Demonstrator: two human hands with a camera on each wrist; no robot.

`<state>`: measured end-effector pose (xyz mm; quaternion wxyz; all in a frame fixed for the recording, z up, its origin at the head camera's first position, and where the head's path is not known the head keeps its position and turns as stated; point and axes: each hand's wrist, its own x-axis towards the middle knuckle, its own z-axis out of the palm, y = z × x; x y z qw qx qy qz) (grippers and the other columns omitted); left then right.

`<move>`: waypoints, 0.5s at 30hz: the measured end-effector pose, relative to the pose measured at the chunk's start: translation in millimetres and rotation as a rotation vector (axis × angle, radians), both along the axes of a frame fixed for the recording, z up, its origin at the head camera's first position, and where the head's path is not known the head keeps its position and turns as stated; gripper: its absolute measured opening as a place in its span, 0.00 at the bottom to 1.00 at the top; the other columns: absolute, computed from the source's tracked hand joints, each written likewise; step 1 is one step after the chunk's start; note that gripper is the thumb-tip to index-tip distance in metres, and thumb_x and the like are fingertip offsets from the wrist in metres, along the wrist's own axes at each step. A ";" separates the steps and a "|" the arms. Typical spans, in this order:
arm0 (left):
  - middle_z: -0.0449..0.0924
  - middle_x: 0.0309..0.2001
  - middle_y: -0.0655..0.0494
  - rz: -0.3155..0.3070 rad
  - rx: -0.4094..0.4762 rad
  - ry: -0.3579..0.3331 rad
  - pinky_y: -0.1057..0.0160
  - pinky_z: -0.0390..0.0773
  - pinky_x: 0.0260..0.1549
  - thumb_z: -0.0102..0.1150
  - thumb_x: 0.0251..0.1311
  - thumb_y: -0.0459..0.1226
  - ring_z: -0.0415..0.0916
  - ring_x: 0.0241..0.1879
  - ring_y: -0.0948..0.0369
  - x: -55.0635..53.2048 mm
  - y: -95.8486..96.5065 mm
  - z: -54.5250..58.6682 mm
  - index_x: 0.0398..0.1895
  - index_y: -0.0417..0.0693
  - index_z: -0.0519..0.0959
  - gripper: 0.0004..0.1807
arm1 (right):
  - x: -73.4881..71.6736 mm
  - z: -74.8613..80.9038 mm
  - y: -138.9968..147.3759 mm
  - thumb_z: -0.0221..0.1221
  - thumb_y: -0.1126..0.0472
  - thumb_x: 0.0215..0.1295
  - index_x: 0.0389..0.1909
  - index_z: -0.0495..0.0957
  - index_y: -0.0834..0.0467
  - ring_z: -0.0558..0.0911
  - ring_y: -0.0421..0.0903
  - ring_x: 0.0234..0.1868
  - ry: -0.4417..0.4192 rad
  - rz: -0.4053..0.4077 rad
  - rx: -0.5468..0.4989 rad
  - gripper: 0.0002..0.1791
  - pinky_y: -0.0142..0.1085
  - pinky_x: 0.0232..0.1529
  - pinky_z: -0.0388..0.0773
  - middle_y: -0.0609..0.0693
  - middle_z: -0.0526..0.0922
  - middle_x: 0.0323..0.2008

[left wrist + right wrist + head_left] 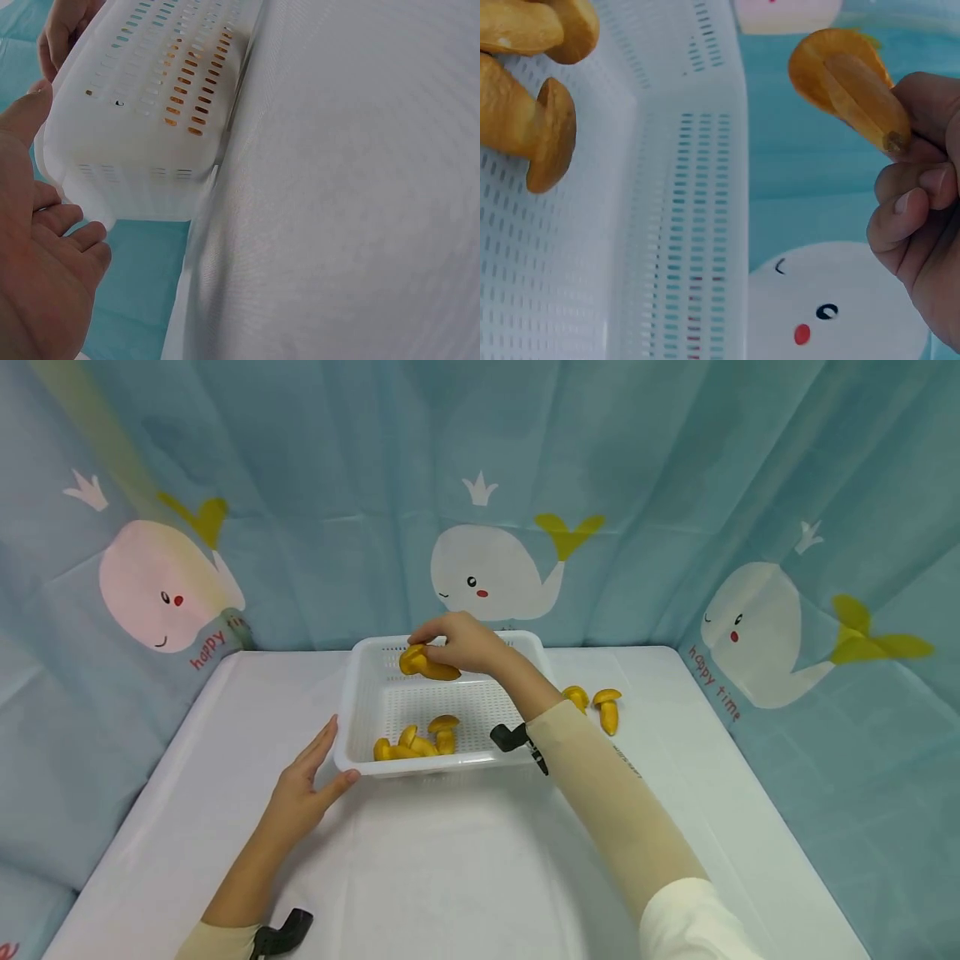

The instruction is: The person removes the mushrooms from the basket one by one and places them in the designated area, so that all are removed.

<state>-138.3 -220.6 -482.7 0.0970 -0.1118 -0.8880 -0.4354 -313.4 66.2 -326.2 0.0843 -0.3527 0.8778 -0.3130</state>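
My right hand (467,643) pinches a yellow-brown mushroom (429,665) above the far part of a white plastic basket (435,767). In the right wrist view the held mushroom (859,90) has its stem end toward the fingers, level with the basket's rim. Several similar mushrooms (444,735) lie inside, along the near left part of the basket. My left hand (298,793) is spread at the basket's near left corner, thumb and fingertips right at the rim. The left wrist view shows this hand (45,247) beside the slotted wall (135,112).
Two more mushrooms (608,710) lie on the white-covered table (450,868) to the right of the basket, one partly hidden by my right arm. A blue curtain (345,510) with whale prints hangs behind and along both sides.
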 end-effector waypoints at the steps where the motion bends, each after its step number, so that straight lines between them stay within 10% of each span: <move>1: 0.50 0.82 0.56 0.000 0.001 0.000 0.29 0.64 0.65 0.72 0.62 0.44 0.51 0.79 0.43 -0.1 0.1 0.0 0.83 0.64 0.51 0.51 | 2.5 0.9 3.6 0.58 0.60 0.73 0.59 0.84 0.54 0.82 0.43 0.53 -0.002 -0.003 -0.015 0.17 0.32 0.51 0.83 0.47 0.86 0.55; 10: 0.50 0.82 0.57 -0.009 0.010 -0.004 0.29 0.64 0.66 0.73 0.61 0.41 0.51 0.80 0.43 0.7 1.6 0.2 0.83 0.62 0.52 0.51 | 20.6 0.3 40.5 0.57 0.59 0.73 0.58 0.85 0.48 0.73 0.46 0.20 0.000 -0.106 -0.144 0.17 0.34 0.27 0.79 0.44 0.86 0.55; 15: 0.49 0.82 0.59 -0.006 0.005 -0.003 0.28 0.64 0.65 0.72 0.61 0.41 0.51 0.79 0.42 0.9 0.8 1.5 0.83 0.63 0.51 0.51 | 27.2 1.1 60.3 0.58 0.60 0.73 0.57 0.85 0.50 0.69 0.46 0.19 0.058 -0.154 -0.198 0.16 0.34 0.23 0.74 0.44 0.87 0.53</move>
